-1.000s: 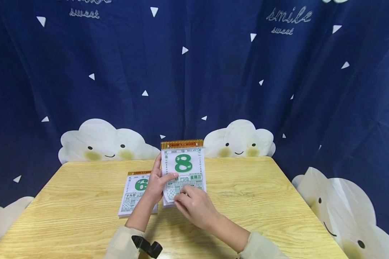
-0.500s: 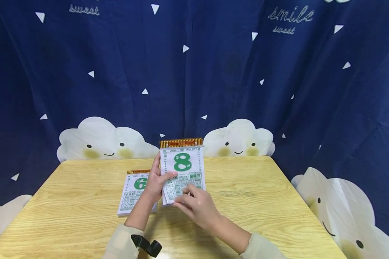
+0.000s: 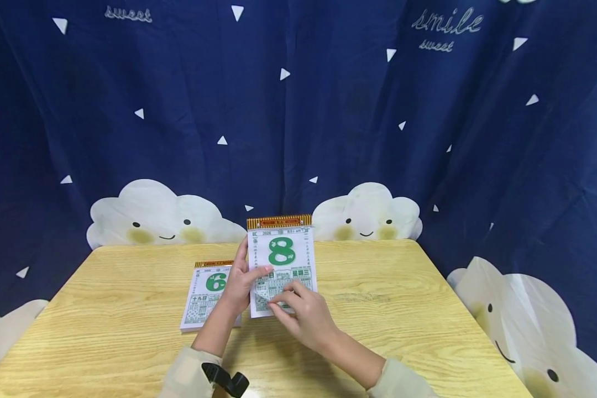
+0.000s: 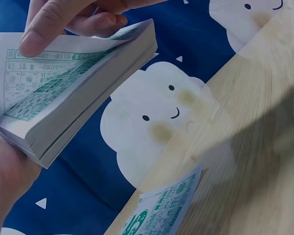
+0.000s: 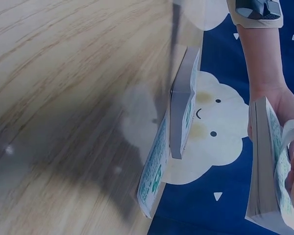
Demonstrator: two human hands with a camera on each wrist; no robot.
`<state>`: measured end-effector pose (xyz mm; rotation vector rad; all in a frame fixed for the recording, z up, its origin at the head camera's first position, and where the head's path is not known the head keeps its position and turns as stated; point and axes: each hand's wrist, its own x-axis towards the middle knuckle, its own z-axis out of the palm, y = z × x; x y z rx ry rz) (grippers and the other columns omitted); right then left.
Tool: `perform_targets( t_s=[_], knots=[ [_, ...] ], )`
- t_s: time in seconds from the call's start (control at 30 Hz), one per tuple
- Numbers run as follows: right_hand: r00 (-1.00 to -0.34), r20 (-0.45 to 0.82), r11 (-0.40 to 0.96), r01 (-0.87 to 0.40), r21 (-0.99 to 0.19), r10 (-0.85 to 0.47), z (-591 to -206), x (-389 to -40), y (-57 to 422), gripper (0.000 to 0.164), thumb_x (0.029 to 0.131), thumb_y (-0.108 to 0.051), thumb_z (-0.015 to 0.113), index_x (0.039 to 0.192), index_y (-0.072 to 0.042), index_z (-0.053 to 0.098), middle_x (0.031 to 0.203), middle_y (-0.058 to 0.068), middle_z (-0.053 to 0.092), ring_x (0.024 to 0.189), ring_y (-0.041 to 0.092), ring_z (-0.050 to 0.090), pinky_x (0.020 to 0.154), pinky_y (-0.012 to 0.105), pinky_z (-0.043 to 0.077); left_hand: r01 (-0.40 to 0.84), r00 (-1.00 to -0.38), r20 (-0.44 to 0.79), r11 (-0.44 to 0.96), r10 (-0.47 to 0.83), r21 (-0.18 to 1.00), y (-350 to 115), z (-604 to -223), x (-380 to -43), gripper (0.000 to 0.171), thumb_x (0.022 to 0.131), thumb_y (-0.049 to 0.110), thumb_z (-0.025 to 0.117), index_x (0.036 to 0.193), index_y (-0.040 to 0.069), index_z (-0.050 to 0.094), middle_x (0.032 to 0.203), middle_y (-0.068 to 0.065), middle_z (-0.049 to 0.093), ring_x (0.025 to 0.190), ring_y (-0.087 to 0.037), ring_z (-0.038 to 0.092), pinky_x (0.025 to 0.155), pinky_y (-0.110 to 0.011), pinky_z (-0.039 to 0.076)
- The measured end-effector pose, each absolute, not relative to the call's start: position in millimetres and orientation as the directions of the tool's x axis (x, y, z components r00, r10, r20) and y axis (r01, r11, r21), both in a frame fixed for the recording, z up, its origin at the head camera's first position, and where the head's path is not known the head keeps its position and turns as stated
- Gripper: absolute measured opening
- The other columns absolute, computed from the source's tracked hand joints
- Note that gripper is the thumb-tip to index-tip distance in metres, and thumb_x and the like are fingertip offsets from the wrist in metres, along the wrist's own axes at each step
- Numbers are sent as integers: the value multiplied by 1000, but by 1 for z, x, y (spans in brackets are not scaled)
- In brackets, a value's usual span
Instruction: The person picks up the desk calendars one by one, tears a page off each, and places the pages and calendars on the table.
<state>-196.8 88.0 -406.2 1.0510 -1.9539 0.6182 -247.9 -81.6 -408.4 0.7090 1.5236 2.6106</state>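
A tear-off calendar (image 3: 282, 276) with a big green 8 and a gold-and-red top strip is held up over the table by the left hand (image 3: 241, 282). Its thumb lies across the front sheet, and the other fingers are behind the pad. At the lower part, the right hand (image 3: 305, 318) pinches the top sheet's bottom corner between thumb and fingertips. In the left wrist view the sheet (image 4: 44, 73) curves up off the thick page block. The right wrist view shows the same sheet (image 5: 287, 132) bent away from the pad.
A second calendar (image 3: 199, 298) with a green 6 lies on the wooden table (image 3: 403, 331), left of the held one and partly behind the left forearm. A black strap device (image 3: 225, 378) sits on the left cuff. Behind the table hangs a blue curtain (image 3: 348, 121) with clouds.
The right fingertips dipped slightly, then rose with the sheet's corner, which is now lifted further, baring more of the page under it. The left hand keeps its hold, the calendar shifting only slightly.
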Motion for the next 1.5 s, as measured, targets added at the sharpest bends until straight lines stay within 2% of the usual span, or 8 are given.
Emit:
perform_targets(
  t_s=[0.1,0.3,0.47,0.7,0.83,1.0,1.23,1.5],
  knots=[
    [-382,829,543,-832,-116,-408,-405,-197,87,4,80,-17,72,80,-14,69,80,-4,55,55,2,48,53,0,36,192,-896,363,-516,255,835,-82,-409,-248,81,86,-11,47,149,26,11,117,7,64,95,-13,68,78,-28,58],
    [-549,785,570,-756,-321,-286,-399,-196,88,7,79,-13,73,78,-11,66,77,-1,55,53,4,46,47,3,35,189,-896,360,-512,259,838,-81,-410,-248,79,85,-11,46,148,23,12,116,8,64,94,-12,68,78,-28,58],
    [-627,753,579,-696,-425,-200,-393,-200,89,7,78,-13,74,76,-10,67,74,1,55,54,7,46,46,8,38,168,-893,358,-537,271,827,-81,-411,-248,74,87,-10,45,147,22,15,114,7,64,93,-12,68,77,-27,58],
    [-677,722,557,-658,-506,-144,-382,-203,90,8,77,-12,74,74,-8,68,72,3,54,54,11,48,47,11,40,135,-901,333,-552,277,823,-80,-412,-247,59,93,-3,44,142,21,23,108,6,67,88,-12,69,74,-26,59],
    [-704,700,559,-632,-537,-123,-379,-204,90,8,77,-13,75,74,-8,69,72,3,55,55,9,48,47,12,40,118,-900,325,-555,290,823,-80,-413,-245,53,97,7,44,144,18,21,109,6,67,87,-11,69,74,-26,59],
    [-757,649,558,-574,-599,-83,-376,-206,90,9,78,-14,74,74,-8,69,73,1,57,57,4,47,49,14,42,105,-897,319,-552,308,827,-80,-417,-244,60,97,10,46,147,14,14,111,7,67,89,-11,69,76,-26,58],
    [-828,560,513,-487,-707,-14,-371,-210,95,10,80,-16,73,75,-8,70,74,0,59,60,4,48,53,15,44,68,-900,293,-560,323,825,-80,-418,-244,74,86,0,58,147,15,19,114,6,66,97,-14,68,81,-30,58],
    [-844,533,460,-453,-764,55,-362,-211,100,10,80,-16,73,76,-9,70,73,1,59,60,7,46,52,14,39,81,-892,308,-554,331,829,-81,-416,-244,72,85,-2,60,145,17,24,111,5,67,95,-16,68,81,-34,58]
  ],
)
